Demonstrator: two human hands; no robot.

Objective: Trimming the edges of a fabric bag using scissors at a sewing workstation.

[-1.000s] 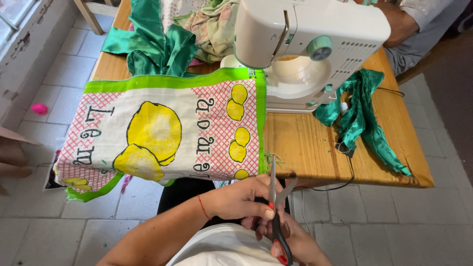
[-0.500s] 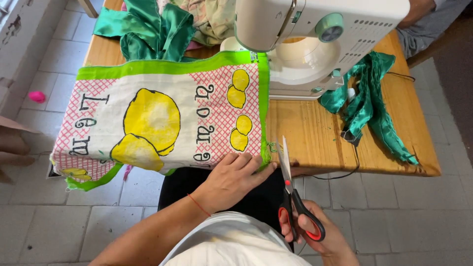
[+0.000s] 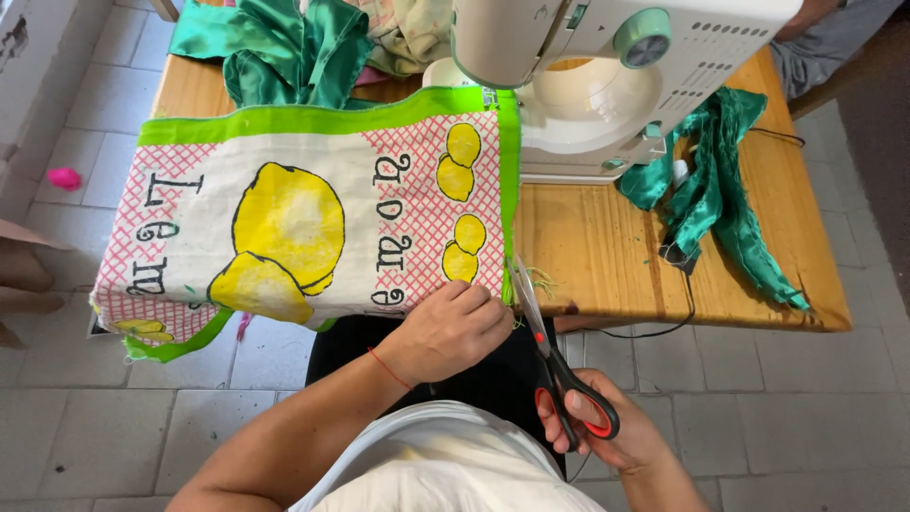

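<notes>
We look steeply down from our head, close over the table (image 3: pixel 607 256), its near edge and our lap.

Floor: pale grey square tiles (image 3: pixel 749 417) with darker grout lines, scuffed in places, visible below and to the left of the worktop. Worktop: rectangular honey-coloured varnished wood (image 3: pixel 607 256), grain running along its length, near edge crossing the middle of the view, near right corner close to the right side of the picture. White painted wall or low ledge (image 3: pixel 38 76) runs down the far left, paint chipped near the top. Small bright pink object (image 3: pixel 64 177) lies on the tiles just beside that ledge; too small to identify. Light: even, soft daylight, weak shadows under the worktop's near edge.
</notes>
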